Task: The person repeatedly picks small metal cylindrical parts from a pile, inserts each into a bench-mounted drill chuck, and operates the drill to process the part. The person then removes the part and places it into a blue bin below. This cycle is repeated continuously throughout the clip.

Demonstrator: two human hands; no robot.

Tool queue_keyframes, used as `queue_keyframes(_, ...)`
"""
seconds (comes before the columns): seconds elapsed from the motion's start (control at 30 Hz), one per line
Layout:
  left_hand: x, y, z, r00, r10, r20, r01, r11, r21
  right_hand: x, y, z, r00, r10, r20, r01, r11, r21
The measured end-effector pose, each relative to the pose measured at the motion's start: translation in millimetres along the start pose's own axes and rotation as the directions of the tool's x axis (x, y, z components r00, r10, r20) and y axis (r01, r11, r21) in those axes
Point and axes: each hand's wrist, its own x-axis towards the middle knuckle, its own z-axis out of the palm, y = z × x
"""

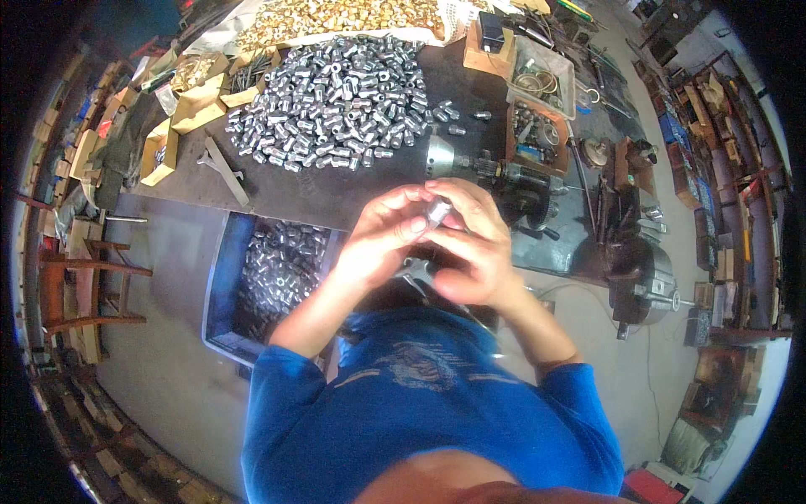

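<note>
My left hand (382, 235) and my right hand (472, 248) meet in front of me, fingers curled around one small silver metal fitting (437, 210). Both hands touch it; the fitting's end shows between my fingertips. Beyond the hands, on the dark workbench (294, 189), lies a big heap of similar silver fittings (336, 101). A small chuck machine (449, 158) sits just past my hands. My sleeves are blue.
A blue crate (220, 294) with several silver fittings stands below the bench edge at left. Brass parts (336, 18) pile at the back. Cardboard boxes (180, 113), a wrench (222, 168), trays of parts (541, 80) and a dark motor (638, 273) surround the bench. A wooden stool (84, 290) stands left.
</note>
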Motion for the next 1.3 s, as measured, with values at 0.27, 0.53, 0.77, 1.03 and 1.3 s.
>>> queue_keyframes(0.27, 1, 7, 7, 0.999, -0.008, -0.044, 0.008, 1.000, -0.004, 3, -1, -3, 1.000, -0.007, -0.018, 0.007, 1.000, -0.022)
queue_keyframes(0.53, -4, 14, 3, 1.000, 0.010, -0.029, -0.004, 0.983, 0.185, 5, 0, -10, 1.000, 0.002, 0.002, -0.002, 1.000, -0.027)
queue_keyframes(0.77, -9, 21, 4, 0.998, 0.003, -0.068, 0.016, 0.959, 0.285, 5, -1, -10, 1.000, -0.008, -0.005, 0.008, 1.000, -0.004)
queue_keyframes(1.03, -8, 26, 19, 0.997, -0.021, -0.072, 0.042, 0.949, 0.314, -3, 8, -9, 0.999, 0.045, -0.009, -0.041, 0.957, 0.287)
queue_keyframes(1.3, -9, 27, 18, 0.998, -0.006, -0.070, 0.033, 0.918, 0.395, -5, 12, -6, 0.999, 0.033, 0.004, -0.032, 0.929, 0.369)
